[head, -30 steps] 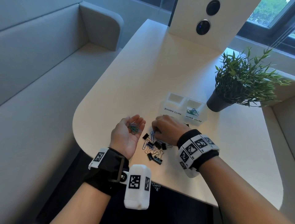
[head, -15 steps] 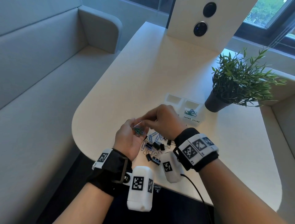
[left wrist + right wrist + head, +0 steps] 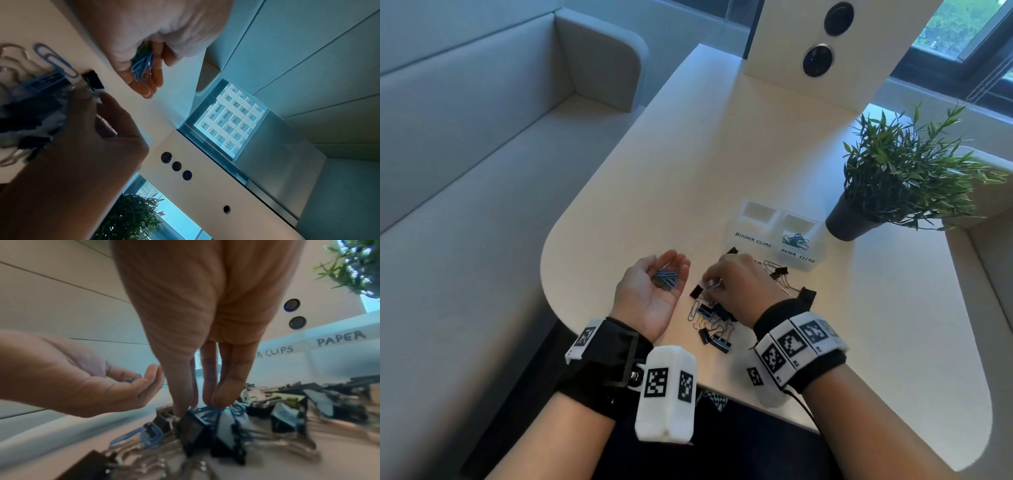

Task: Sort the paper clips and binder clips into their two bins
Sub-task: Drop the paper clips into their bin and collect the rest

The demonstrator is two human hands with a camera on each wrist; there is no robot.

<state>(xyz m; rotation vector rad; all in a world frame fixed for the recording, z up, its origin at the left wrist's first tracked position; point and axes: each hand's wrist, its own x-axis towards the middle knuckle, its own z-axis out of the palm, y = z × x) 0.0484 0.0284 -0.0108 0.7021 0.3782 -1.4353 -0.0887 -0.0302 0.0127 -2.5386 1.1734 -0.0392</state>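
Note:
My left hand (image 3: pixel 667 265) lies palm up and cupped at the table's near left, carrying several blue paper clips (image 3: pixel 666 278) loose in the palm (image 3: pixel 144 68). My right hand (image 3: pixel 710 282) points its fingers down into the mixed pile (image 3: pixel 714 322) of black binder clips and blue paper clips. Its thumb and fingertips (image 3: pixel 213 399) pinch a blue paper clip (image 3: pixel 205 409) lying on top of a black binder clip (image 3: pixel 191 425). Behind the pile stand two white bins: the one labelled BINDER CLIPS (image 3: pixel 753 236) looks empty, and the PAPER CLIPS bin (image 3: pixel 799 255) holds several clips.
A potted green plant (image 3: pixel 893 178) stands just right of the bins. A white panel with round sockets (image 3: pixel 822 44) rises at the table's far end. A grey bench seat (image 3: pixel 465 171) runs along the left, past the table's rounded edge. More binder clips (image 3: pixel 791 284) lie right of my right hand.
Half a second ago my right hand was over the left palm, at the clips held there. It has moved back down to the pile and pinches another paper clip. The left hand barely moved.

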